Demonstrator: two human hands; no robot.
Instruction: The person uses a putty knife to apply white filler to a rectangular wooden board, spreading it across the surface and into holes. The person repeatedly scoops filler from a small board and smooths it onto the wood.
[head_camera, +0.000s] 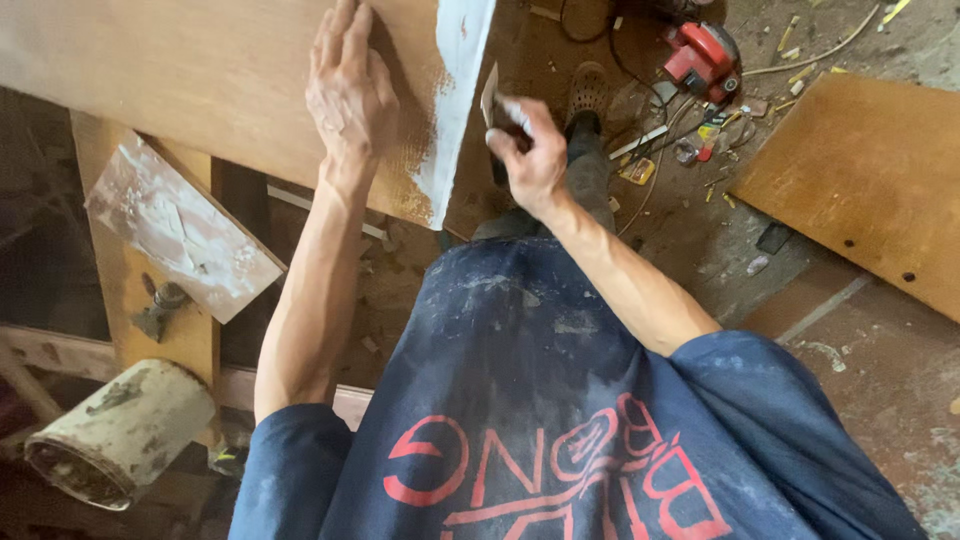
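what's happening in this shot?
A person presses the left hand flat on a wooden board whose right edge is coated in white filler. The right hand holds a putty knife beside that edge. A filler-smeared board and a dirty bucket sit to the left.

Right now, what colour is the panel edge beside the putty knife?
White filler on the edge of the brown panel; head view.

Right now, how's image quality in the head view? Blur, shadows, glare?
Head view: daylight is soft, no hard glare; the white-coated edge of the wooden board is the brightest patch. The left hand is fairly sharp, flat on the board; the right hand and its putty knife are slightly motion-blurred. The left side near the bucket is dim. Wide-angle stretch at the edges.
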